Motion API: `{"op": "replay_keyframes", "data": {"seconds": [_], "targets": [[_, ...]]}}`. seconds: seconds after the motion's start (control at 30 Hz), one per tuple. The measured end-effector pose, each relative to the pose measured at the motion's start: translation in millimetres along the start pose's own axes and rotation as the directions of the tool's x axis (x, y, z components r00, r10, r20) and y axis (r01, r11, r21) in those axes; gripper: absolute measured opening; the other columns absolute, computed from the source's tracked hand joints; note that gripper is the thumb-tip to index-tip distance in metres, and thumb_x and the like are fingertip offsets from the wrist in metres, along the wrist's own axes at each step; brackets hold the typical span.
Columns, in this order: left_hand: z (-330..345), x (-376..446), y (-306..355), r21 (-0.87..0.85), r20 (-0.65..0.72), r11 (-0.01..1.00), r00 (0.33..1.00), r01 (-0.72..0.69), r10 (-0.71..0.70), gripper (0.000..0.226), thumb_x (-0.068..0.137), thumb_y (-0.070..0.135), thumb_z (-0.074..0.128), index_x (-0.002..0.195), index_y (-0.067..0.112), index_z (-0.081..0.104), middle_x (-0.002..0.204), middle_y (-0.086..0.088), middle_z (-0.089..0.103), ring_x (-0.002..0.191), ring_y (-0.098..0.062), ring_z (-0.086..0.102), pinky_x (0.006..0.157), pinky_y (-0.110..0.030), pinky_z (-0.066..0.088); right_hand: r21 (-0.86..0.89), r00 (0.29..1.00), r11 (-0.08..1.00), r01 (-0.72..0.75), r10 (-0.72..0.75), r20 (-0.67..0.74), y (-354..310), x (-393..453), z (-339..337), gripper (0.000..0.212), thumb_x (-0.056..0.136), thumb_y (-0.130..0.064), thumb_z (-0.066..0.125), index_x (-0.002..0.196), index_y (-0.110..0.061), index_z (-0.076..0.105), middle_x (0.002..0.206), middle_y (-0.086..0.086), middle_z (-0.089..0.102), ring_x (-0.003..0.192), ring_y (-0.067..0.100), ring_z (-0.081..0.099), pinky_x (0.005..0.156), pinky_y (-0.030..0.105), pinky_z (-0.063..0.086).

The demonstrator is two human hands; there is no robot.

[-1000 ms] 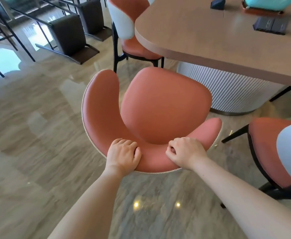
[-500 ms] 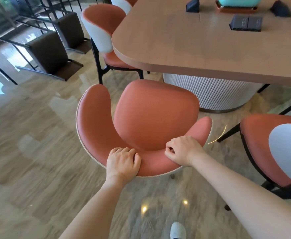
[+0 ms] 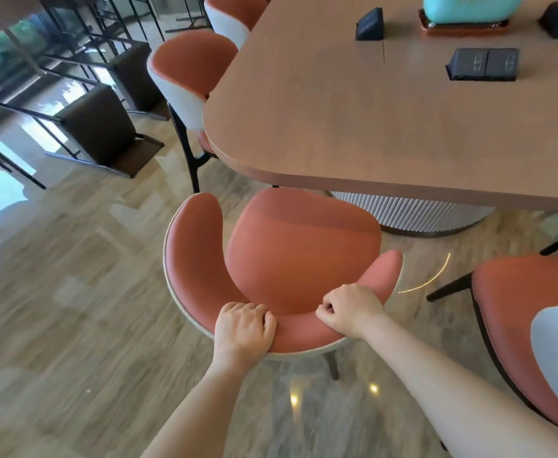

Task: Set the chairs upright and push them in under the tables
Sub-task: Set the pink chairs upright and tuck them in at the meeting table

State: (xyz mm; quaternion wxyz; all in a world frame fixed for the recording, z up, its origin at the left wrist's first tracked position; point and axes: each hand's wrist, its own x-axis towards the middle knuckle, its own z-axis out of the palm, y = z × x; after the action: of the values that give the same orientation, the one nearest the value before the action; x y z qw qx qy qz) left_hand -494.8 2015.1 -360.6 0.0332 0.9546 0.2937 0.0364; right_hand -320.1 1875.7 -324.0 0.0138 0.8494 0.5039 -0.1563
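An orange chair [image 3: 300,252] with a curved backrest stands upright in front of me. The front edge of its seat lies just under the edge of the brown wooden table [image 3: 353,127]. My left hand [image 3: 242,328] grips the top of the backrest at its middle. My right hand [image 3: 352,309] grips the backrest a little to the right, fingers curled over the rim. Most of the chair's legs are hidden below the seat.
A second orange chair [image 3: 528,325] stands at the right, a third [image 3: 188,77] at the table's left side. The table's ribbed white base [image 3: 409,213] is behind the seat. Dark stools [image 3: 99,123] and metal frames stand at the left. Black boxes [image 3: 482,64] lie on the table.
The chair has slid forward toward the table with both hands on its backrest; its seat front now reaches under the table edge. My view has moved forward with it.
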Motion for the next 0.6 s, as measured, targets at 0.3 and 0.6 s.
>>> {"op": "replay_keyframes", "data": {"seconds": [0.3,0.6], "targets": [[-0.1,62.6,15.9,0.034,0.100,0.999,0.995,0.005,-0.009,0.042,0.085,0.033,0.025,0.050,0.020,0.044,0.051,0.005,0.054,0.056,-0.017,0.056,0.069,-0.032,0.044,-0.005,0.998,0.998,-0.060,0.060,-0.035,18.5,36.3,-7.7,0.055,0.092,-0.050,0.029,0.071,-0.014,0.065,0.068,0.004,0.063,0.068,0.027,0.054,0.074,0.034,0.042],[-3.7,78.1,17.8,0.015,0.186,1.000,0.982,0.028,-0.030,0.043,0.083,0.035,0.021,0.054,0.019,0.048,0.054,0.006,0.054,0.061,-0.016,0.057,0.071,-0.031,0.041,0.070,0.996,0.994,-0.083,0.084,-0.005,27.8,50.8,-12.6,0.046,0.089,-0.047,0.034,0.062,-0.016,0.056,0.059,0.000,0.053,0.065,0.025,0.053,0.070,0.032,0.038]]}}
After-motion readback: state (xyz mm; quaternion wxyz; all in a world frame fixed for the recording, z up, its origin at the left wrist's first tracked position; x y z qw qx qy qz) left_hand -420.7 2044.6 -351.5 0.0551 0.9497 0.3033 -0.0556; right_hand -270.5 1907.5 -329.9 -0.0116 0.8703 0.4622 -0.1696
